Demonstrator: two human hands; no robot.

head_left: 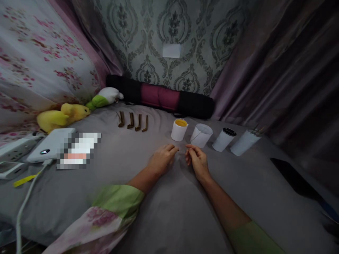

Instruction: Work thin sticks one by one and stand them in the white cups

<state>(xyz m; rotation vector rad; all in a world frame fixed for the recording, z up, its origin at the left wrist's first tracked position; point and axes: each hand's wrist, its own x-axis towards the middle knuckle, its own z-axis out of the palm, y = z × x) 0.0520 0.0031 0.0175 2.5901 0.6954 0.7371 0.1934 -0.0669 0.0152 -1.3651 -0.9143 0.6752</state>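
Observation:
My left hand (pixel 163 157) is low over the grey bedsheet, its fingers curled and pressed together, pointing right. Facing it, my right hand (pixel 198 161) has thumb and index finger brought together. What either hand pinches, if anything, is too small to make out. A thin dark line crosses the front of a white paper-wrapped cup (pixel 202 137) just above my right fingertips; I cannot tell whether it is held. Just beyond my left fingers stands a white-wrapped cup with a yellow inside (pixel 178 132). Farther right are a white cylinder with a black rim (pixel 222 141) and one holding thin sticks (pixel 242 144).
Several bundles of bent bronze-coloured rods (pixel 138 122) lie at back left. A white power bank (pixel 50 144) with a cable, a power strip (pixel 18 148) and plush toys (pixel 63 114) are left. A black-and-maroon roll (pixel 160 96) lies along the wall. A dark flat object (pixel 293 176) is right.

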